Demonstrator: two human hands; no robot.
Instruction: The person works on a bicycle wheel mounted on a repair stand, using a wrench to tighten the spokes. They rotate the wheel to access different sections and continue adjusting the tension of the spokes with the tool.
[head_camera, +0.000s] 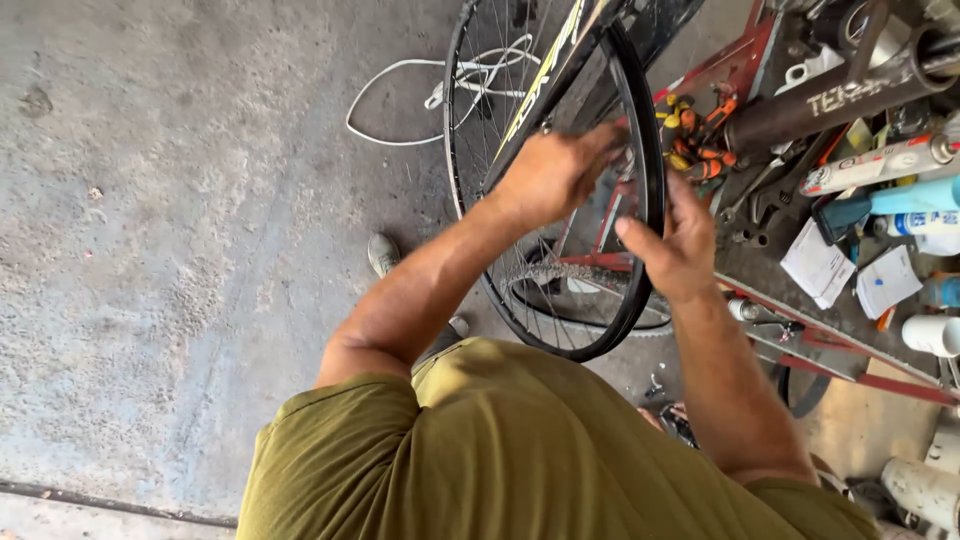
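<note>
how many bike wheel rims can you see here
1: a black spoked rim, upright beside the workbench, with the left hand near its middle and the right hand on its edge. Others may be hidden.

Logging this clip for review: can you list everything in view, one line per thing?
wheel: one, black rim with silver spokes, upright at centre, between both hands
frame: one, black with yellow lettering, across the wheel's top
cable: one, white, looped on the floor, top centre
floor: grey concrete, left half
bench: one, red-edged, right side, crowded with tools
screwdrivers: several, orange and yellow handles, bench top
tube: one, dark brown, bench top right
papers: two white slips, bench right
shoe: one, grey, on the floor below the wheel
shirt: olive, bottom centre
left hand: inside the rim, at the spokes
right hand: on the rim's right edge
</note>
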